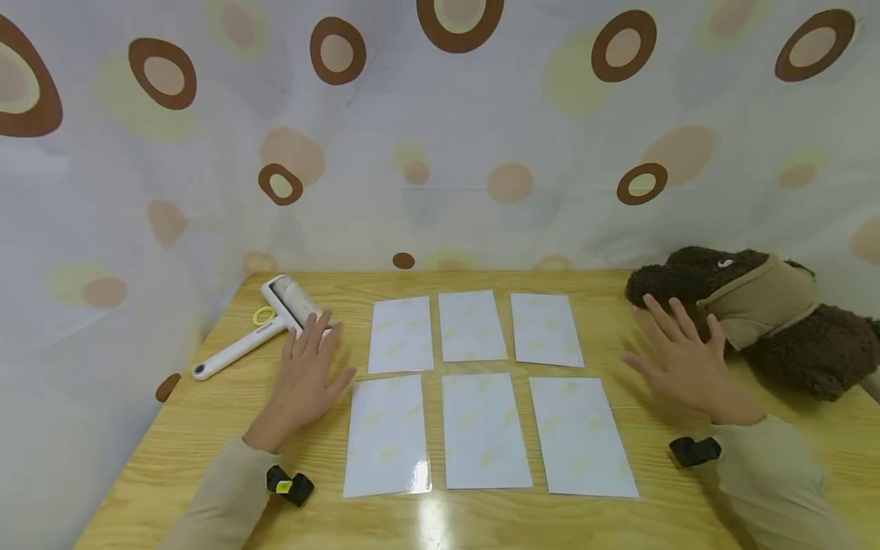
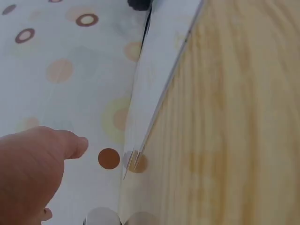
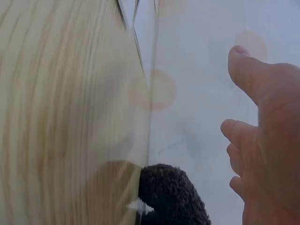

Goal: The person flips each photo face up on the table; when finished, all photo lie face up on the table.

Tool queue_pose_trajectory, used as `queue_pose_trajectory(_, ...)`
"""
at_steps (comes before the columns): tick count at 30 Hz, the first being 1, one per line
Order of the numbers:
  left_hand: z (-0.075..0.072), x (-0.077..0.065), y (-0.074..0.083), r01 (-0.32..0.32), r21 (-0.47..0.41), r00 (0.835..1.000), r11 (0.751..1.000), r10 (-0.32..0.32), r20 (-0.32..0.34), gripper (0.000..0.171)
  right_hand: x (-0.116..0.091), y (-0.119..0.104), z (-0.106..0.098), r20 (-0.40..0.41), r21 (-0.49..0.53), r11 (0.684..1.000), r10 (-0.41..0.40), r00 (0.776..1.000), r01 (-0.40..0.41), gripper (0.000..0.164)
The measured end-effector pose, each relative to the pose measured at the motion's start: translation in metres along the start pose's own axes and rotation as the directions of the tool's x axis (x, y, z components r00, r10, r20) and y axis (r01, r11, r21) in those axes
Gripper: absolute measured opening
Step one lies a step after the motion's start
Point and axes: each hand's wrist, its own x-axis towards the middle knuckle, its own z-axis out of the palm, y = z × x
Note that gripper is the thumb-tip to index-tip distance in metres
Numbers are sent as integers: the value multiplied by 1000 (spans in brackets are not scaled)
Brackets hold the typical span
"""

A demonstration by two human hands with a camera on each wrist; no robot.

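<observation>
White cards [image 1: 486, 431] between two outspread, released hands [image 1: 302, 384] [image 1: 690, 368], lint roller [image 1: 292, 299] near the left, brown plush [image 1: 763, 305] near the right

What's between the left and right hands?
Six white cards, in two rows of three on the table, between left hand and right hand; the head view shows it.

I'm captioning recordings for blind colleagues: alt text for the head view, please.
A person's open left hand and right hand flank six white cards, set in two rows of three on a wood-grain table. A white lint roller lies near the left hand, a dark brown plush toy near the right.
</observation>
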Motion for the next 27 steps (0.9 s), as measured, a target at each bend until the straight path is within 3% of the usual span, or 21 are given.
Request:
queue_pose_trajectory(3, 2, 4, 2, -44, -56, 998, 997, 42, -38, 60, 10, -6, 4, -23, 27, 999, -25, 999, 26, 74)
queue_pose_trajectory(5, 3, 7, 3, -56, -119, 998, 991, 53, -28, 56, 17, -11, 7, -52, 60, 997, -42, 998, 45, 70)
queue_pose_trajectory(9, 10, 8, 4, -26, -256, 997, 966, 44, 62, 49, 30, -24, 11, -95, 115, 986, -112, 989, 122, 62)
queue_pose_trajectory(15, 21, 11, 3, -6, -340, 979, 940, 74, 188, 47, 47, -47, 19, -118, 158, 959, -220, 968, 237, 53)
queue_pose_trajectory(21, 23, 19, 3, -5, -378, 978, 926, 83, 190, 44, 67, -72, 30, -39, 187, 947, -258, 965, 261, 52)
queue_pose_trajectory(27, 24, 23, 0, 17, -398, 969, 917, 84, 234, 44, 90, -99, 43, 30, 236, 934, -284, 958, 269, 49)
